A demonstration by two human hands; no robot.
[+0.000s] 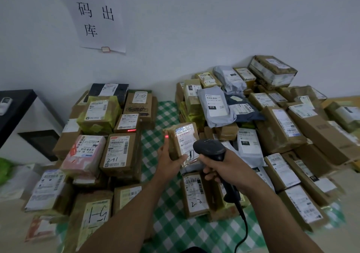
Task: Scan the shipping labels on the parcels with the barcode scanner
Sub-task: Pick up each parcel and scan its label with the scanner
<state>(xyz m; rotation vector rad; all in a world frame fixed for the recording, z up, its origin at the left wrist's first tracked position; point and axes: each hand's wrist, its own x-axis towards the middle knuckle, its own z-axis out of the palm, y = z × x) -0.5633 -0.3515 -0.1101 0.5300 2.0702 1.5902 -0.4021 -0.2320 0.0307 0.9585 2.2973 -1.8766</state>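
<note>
Parcels lie in two heaps on a green-and-white checked cloth (167, 112), seen from a head-worn camera looking down. At the centre, the left hand (169, 163) grasps a small brown parcel (173, 142) from its 9 o'clock side. The thumb curls over the near end and the fingers run up the far edge, holding the parcel tilted above the cloth. A white shipping label (186, 137) covers the parcel's top face, glossy with glare.

At 4 o'clock of the parcel, the right hand (226, 168) is clenched around the grip of a black barcode scanner (209, 148). The scanner's head points toward 10 o'clock and overlaps the label's near corner. A black cable (242, 223) trails from the handle toward 6 o'clock.

A red dot (166, 136) glows on a left fingertip beside the parcel, and a red line (131, 130) glows on a box edge at 9 o'clock. The left heap (116, 151) of brown boxes fills 8 to 10 o'clock. The right heap (282, 120) of boxes and grey mailer bags fills 1 to 4 o'clock. A paper sign (97, 13) with handwritten characters hangs on the white wall at 11 o'clock.
</note>
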